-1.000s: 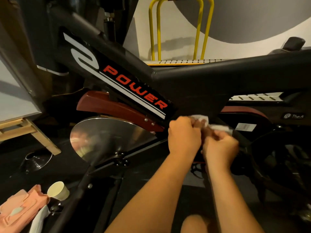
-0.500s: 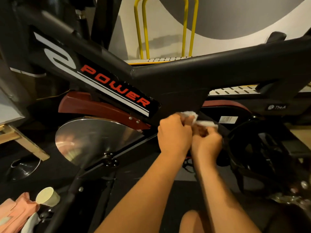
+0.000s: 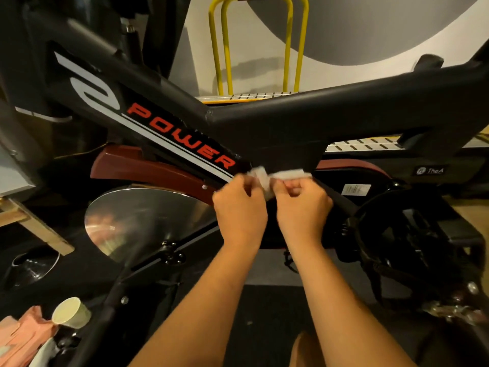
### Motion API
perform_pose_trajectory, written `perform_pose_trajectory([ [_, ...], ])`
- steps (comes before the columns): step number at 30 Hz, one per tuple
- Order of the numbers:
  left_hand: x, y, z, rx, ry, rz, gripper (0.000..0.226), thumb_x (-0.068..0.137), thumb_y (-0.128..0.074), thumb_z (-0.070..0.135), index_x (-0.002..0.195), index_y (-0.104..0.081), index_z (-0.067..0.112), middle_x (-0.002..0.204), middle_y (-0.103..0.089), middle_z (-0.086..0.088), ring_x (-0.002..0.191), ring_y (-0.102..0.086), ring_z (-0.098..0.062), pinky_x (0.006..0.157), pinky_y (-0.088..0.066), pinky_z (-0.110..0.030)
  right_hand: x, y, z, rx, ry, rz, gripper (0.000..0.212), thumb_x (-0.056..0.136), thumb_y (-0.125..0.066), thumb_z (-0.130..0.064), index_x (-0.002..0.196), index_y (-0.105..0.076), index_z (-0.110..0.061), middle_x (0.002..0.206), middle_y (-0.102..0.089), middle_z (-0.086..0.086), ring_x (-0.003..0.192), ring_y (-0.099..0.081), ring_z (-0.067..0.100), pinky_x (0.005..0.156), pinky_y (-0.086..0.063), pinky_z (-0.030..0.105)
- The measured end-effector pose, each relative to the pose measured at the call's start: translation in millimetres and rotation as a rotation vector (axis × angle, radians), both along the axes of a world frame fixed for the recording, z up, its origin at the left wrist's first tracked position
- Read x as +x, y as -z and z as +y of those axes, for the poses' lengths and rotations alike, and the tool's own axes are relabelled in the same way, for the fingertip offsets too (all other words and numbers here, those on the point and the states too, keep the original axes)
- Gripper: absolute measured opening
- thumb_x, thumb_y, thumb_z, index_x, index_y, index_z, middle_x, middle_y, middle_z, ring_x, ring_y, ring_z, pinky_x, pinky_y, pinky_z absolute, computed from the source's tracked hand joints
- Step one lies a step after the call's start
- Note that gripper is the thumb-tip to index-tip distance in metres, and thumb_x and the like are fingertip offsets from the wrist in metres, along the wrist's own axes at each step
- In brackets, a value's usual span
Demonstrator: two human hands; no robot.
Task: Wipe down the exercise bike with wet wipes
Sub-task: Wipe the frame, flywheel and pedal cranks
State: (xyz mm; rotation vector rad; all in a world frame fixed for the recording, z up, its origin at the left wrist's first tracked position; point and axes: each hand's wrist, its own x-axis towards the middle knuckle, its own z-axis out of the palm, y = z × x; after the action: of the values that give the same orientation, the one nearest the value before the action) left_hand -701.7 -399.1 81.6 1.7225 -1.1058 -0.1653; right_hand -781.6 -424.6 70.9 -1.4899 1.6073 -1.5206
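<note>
Pinching the wet wipe (image 3: 287, 174) by its 2 ends, the left hand (image 3: 239, 207) and right hand (image 3: 303, 205) look to be spreading it out, ready for the exercise bike (image 3: 344, 115) frame just above their grip.

Bare forearms (image 3: 201, 300) reach forward from the lower edge, nearly parallel. The left hand (image 3: 239, 211) and right hand (image 3: 301, 206) sit side by side, backs to the camera, fingers curled, each pinching one end of a white wet wipe (image 3: 288, 174).
</note>
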Motion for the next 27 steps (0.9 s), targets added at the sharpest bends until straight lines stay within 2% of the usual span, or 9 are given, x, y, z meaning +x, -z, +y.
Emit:
perform_pose_trajectory([
  [4,0.0,21.3,1.0,0.100,0.015,0.071,0.012,0.091,-0.061,0.016,0.090,-0.070,0.023,0.084,-0.065,0.010,0.082,-0.063,-0.007,0.064,-0.046,-0.015,-16.0,12.7,3.4,0.073,0.020,0.026,0.015,0.081,-0.076,-0.039,0.074,-0.067,-0.029,0.067,-0.061,-0.017,0.073,-0.063,0.005,0.058,-0.040,0.012],
  [8,-3.2,-18.7,-1.8,-0.153,-0.009,0.015,0.018,0.093,-0.063,0.024,0.077,-0.068,0.018,0.068,-0.061,0.011,0.062,-0.056,-0.002,0.058,-0.037,-0.008,-9.9,-21.7,-2.9,-0.102,0.081,0.025,0.024,0.080,-0.075,-0.039,0.067,-0.059,-0.028,0.062,-0.058,-0.015,0.065,-0.059,0.004,0.061,-0.041,0.015],
  [12,-3.8,-47.7,-15.3,-0.299,0.031,0.088,0.023,0.091,-0.066,0.032,0.069,-0.066,0.023,0.061,-0.063,0.010,0.060,-0.062,-0.005,0.068,-0.053,-0.027,-7.3,-53.6,-7.2,-0.288,0.087,-0.022,0.023,0.083,-0.073,-0.037,0.069,-0.060,-0.024,0.060,-0.053,-0.021,0.059,-0.054,-0.006,0.065,-0.036,0.003],
  [13,-4.5,-44.9,-16.4,-0.288,0.041,0.125,0.024,0.091,-0.066,0.032,0.069,-0.066,0.024,0.061,-0.063,0.009,0.061,-0.063,-0.006,0.067,-0.053,-0.027,-7.5,-50.9,-7.7,-0.291,0.093,-0.018,0.022,0.083,-0.073,-0.036,0.070,-0.060,-0.024,0.061,-0.053,-0.022,0.059,-0.054,-0.008,0.065,-0.035,0.002],
  [16,-10.5,-8.5,-12.5,-0.116,0.029,0.174,0.022,0.093,-0.063,0.033,0.074,-0.066,0.023,0.067,-0.064,0.009,0.070,-0.063,-0.009,0.070,-0.047,-0.010,-13.3,-18.2,-3.5,-0.169,0.134,-0.030,0.022,0.083,-0.074,-0.032,0.070,-0.058,-0.024,0.062,-0.051,-0.022,0.059,-0.053,-0.006,0.060,-0.038,0.007],
  [19,-17.4,18.7,-6.3,0.023,0.063,0.315,0.014,0.094,-0.062,0.031,0.087,-0.070,0.023,0.071,-0.068,0.006,0.068,-0.069,-0.008,0.067,-0.060,-0.032,-21.6,11.1,5.2,0.016,0.074,-0.105,0.018,0.086,-0.073,-0.026,0.074,-0.060,-0.020,0.068,-0.058,-0.013,0.062,-0.053,-0.004,0.052,-0.038,0.002],
  [21,-19.8,16.3,-6.5,0.033,0.050,0.370,0.013,0.094,-0.064,0.026,0.084,-0.070,0.021,0.067,-0.069,0.003,0.059,-0.068,-0.004,0.063,-0.061,-0.034,-24.6,11.9,2.6,0.028,0.065,-0.081,0.019,0.085,-0.073,-0.027,0.074,-0.061,-0.018,0.070,-0.061,-0.008,0.062,-0.054,-0.001,0.052,-0.037,0.008],
  [24,-22.0,-9.7,-10.4,-0.099,0.048,0.379,0.019,0.091,-0.067,0.028,0.073,-0.066,0.025,0.065,-0.069,0.004,0.060,-0.068,-0.007,0.063,-0.061,-0.036,-21.9,-12.8,-4.6,-0.110,0.105,-0.052,0.022,0.084,-0.073,-0.032,0.072,-0.059,-0.020,0.066,-0.059,-0.011,0.063,-0.056,0.003,0.059,-0.040,0.017],
  [27,-23.9,-39.4,-17.2,-0.252,0.062,0.327,0.029,0.091,-0.066,0.032,0.064,-0.065,0.022,0.059,-0.065,0.005,0.059,-0.064,-0.008,0.068,-0.056,-0.037,-13.8,-40.5,-6.2,-0.254,0.094,0.021,0.020,0.086,-0.070,-0.027,0.073,-0.056,-0.021,0.066,-0.055,-0.017,0.063,-0.052,-0.003,0.061,-0.038,0.003],
])
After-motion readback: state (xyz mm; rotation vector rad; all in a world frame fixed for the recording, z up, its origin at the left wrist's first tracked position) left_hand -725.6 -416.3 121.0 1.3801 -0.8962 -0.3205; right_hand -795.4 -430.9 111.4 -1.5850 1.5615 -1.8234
